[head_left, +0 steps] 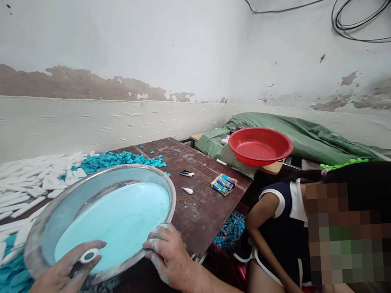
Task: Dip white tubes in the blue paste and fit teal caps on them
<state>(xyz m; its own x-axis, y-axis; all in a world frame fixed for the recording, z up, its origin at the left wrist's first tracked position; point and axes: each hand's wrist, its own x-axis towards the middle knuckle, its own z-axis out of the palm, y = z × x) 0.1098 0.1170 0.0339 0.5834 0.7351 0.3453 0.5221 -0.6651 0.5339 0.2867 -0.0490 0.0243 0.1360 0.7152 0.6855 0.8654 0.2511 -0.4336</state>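
A wide metal basin (172, 196) stands in front of me, holding a smooth pale-blue mass (120, 217); whether it is liquid or powder I cannot tell. My left hand (62, 272) is over the basin's near left rim, thumb and fingers closed round a white plastic tube (89, 255) whose round open end faces me. Curled over the near right rim, my right hand (169, 254) grips the basin, with pale residue on its fingers. White tubes (19, 188) are heaped left of the basin. Teal plastic pieces (117, 162) lie behind it, and more teal pieces (13, 281) at near left.
On the brown table (206, 216) lie a small dark-and-white tool (186, 173), a white cone-shaped piece (187, 190) and colourful packets (224, 183). A red basin (261, 146) stands at the back right by a green cover (300, 133). Another person (283, 229) sits at right.
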